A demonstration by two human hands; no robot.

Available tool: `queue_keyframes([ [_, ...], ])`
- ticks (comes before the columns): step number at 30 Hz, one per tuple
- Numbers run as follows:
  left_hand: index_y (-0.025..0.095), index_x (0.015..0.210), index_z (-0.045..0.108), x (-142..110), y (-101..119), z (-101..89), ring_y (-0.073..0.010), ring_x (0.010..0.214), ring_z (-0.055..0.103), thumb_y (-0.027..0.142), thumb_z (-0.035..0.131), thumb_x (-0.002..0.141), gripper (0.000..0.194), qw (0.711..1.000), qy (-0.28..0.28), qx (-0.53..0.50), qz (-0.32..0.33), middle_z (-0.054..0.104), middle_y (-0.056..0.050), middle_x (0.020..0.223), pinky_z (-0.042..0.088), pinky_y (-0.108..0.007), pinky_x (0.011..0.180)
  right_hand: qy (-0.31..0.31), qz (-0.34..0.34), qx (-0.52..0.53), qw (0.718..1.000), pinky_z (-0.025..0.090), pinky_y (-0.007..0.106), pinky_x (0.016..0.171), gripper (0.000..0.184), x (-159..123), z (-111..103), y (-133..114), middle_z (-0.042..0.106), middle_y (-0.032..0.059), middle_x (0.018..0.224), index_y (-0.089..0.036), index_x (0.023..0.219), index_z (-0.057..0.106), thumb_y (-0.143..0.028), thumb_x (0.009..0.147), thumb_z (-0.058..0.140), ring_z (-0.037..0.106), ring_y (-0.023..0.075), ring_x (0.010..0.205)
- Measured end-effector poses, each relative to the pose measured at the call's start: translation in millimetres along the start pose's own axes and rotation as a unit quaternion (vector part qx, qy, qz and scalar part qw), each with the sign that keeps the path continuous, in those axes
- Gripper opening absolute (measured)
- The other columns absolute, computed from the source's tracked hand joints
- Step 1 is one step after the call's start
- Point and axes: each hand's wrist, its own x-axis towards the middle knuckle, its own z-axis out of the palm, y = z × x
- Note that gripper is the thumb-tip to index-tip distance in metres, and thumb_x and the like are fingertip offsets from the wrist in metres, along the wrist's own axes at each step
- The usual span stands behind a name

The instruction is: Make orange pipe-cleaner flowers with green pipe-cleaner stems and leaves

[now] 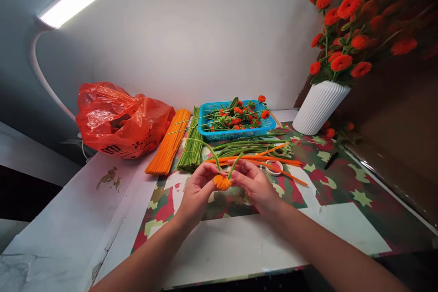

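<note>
An orange pipe-cleaner flower [222, 183] is held between my two hands over the near part of the table. A green pipe cleaner [234, 164] rises from behind it in a V, with one long end leaning left and a shorter one on the right. My left hand [199, 188] is closed, its thumb and fingers pinching the flower's left side. Closed too, my right hand [253, 184] pinches the green pipe cleaner close to the flower's right side. The fingertips partly hide where flower and green strands meet.
Behind my hands lie loose green pipe cleaners [246, 146], orange strips [290, 162] and a white tape roll [274, 168]. Bundles of orange [169, 146] and green [191, 146] pipe cleaners, a blue basket [236, 134], a red bag [119, 118] and a white vase [320, 107] stand farther back.
</note>
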Motion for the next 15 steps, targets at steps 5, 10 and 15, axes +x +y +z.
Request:
queue_keyframes([
  [5, 0.019, 0.086, 0.064, 0, 4, 1.4, -0.0168, 0.080, 0.063, 0.024, 0.061, 0.075, 0.012, 0.997, 0.005, -0.037, -0.070, 0.064, -0.003, 0.096, 0.057, -0.030, 0.066, -0.012, -0.089, -0.084, 0.992, 0.052, 0.031, 0.070, 0.021, 0, -1, -3, 0.068, 0.0011, 0.077, -0.021, 0.076, 0.066, -0.037, 0.069, 0.076, 0.063, 0.0160, 0.073],
  [10, 0.019, 0.097, 0.068, 0, 3, -0.4, -0.0189, 0.096, 0.062, 0.027, 0.073, 0.072, 0.026, 0.996, -0.031, 0.052, -0.067, 0.066, -0.006, 0.106, 0.056, -0.028, 0.077, -0.009, -0.257, -0.253, 0.933, 0.051, 0.034, 0.076, 0.005, -4, -6, -12, 0.064, 0.0040, 0.087, -0.023, 0.077, 0.068, -0.027, 0.077, 0.070, 0.060, 0.0189, 0.088],
  [15, 0.018, 0.096, 0.067, 0, 3, 3.3, -0.0183, 0.093, 0.064, 0.023, 0.074, 0.072, 0.025, 0.994, -0.080, 0.066, -0.031, 0.068, -0.008, 0.101, 0.053, -0.026, 0.077, 0.016, -0.369, -0.434, 0.822, 0.040, 0.046, 0.095, 0.003, -4, -11, -17, 0.065, 0.0051, 0.108, -0.024, 0.075, 0.068, -0.024, 0.078, 0.070, 0.051, 0.0255, 0.110],
])
